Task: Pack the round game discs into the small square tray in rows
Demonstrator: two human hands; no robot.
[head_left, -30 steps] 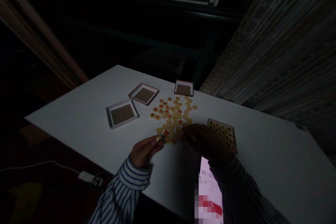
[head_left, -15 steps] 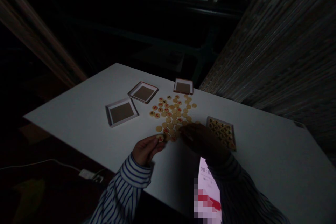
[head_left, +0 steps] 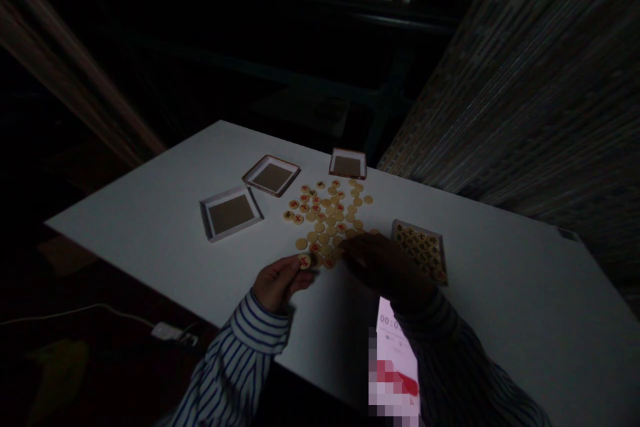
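Between thumb and fingers, my left hand (head_left: 278, 281) pinches a round xiangqi piece (head_left: 305, 261) with a red character facing up. My right hand (head_left: 383, 263) is over the near right edge of the scattered xiangqi pieces (head_left: 331, 220); it is dark, and its fingertips are too shaded to show whether they grip one. Some scattered pieces bear red or black characters, others show plain faces. Just right of my right hand, a shallow box (head_left: 420, 250) holds rows of pieces, mostly with black characters and a red one at its near corner.
Three shallow box parts lie open: one at left (head_left: 231, 213), one behind it (head_left: 273, 175) and one at the back (head_left: 348, 164). A lit phone (head_left: 397, 347) is by my right forearm. The white table (head_left: 150, 213) has a power strip (head_left: 174, 333) below its left edge.
Both hands stay almost in place. The piece in my left hand has turned slightly, and the whole view has shifted a little.
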